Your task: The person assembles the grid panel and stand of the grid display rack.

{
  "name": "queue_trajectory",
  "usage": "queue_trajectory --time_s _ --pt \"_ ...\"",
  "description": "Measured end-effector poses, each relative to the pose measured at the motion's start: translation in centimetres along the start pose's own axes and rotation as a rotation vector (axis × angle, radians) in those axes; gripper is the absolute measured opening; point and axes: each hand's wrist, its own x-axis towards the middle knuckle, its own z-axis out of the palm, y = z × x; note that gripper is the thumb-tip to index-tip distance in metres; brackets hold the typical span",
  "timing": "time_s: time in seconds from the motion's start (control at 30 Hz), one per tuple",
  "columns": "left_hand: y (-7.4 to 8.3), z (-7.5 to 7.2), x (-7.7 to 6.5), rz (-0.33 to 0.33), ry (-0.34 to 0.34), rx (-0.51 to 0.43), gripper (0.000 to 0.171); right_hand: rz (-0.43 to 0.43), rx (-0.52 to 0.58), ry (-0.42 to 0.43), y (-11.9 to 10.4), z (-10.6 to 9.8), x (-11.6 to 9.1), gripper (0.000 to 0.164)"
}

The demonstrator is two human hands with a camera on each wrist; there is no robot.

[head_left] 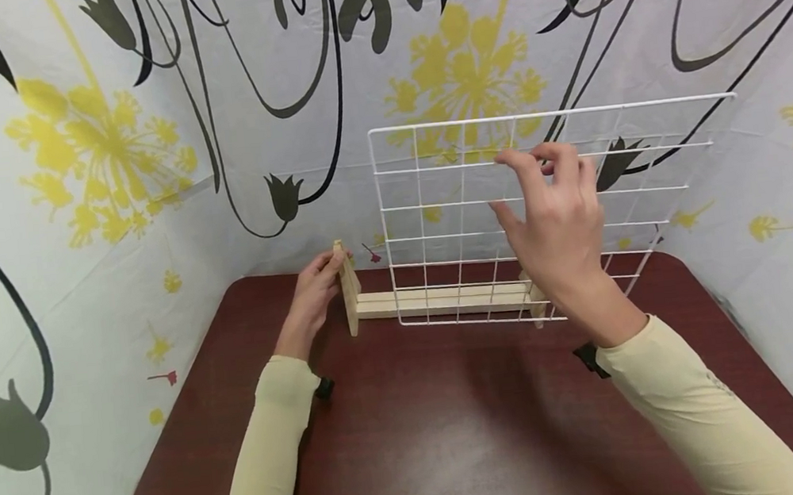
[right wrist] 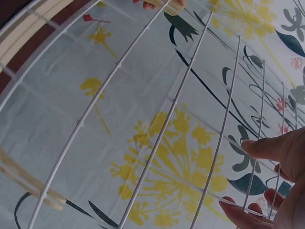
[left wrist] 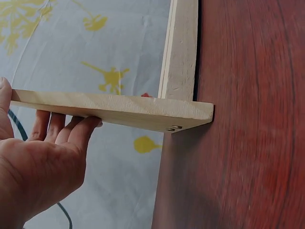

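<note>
Here, thin white wire grid (head_left: 464, 234), pale wooden stand (head_left: 445, 302)

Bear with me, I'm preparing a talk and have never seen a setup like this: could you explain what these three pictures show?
There is no machine here, only a person's two bare hands. The widest picture comes from a camera worn on the head, looking forward and down; the others come from a camera on each wrist. On the dark red table is a pale wooden stand, two upright end panels joined by rails. The left hand has its grip on the left end panel. The right hand holds a white wire grid near its top. The grid's lower edge shows in front of the stand; whether it touches the table I can't tell. Behind is a flower-printed backdrop.
</note>
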Motion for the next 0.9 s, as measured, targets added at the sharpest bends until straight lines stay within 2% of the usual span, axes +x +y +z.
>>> queue_trajectory --time_s 0.17,0.47,0.67,0.9 --pt "-0.1 0.7 0.3 0.011 -0.014 0.007 0.051 0.013 0.019 -0.002 -0.2 0.2 1.7 0.054" --pt "-0.6 1.8 1.2 0.015 -0.017 0.021 0.047 0.054 0.053 0.052 -0.9 0.4 4.9 0.052" --pt "-0.7 1.7 1.4 0.030 0.032 0.060 0.044 0.037 0.121 0.040 -1.3 0.7 7.5 0.054" --pt "-0.8 1.9 1.6 0.078 0.016 0.075 0.041 0.024 0.155 0.044 -1.1 1.2 9.2 0.055"
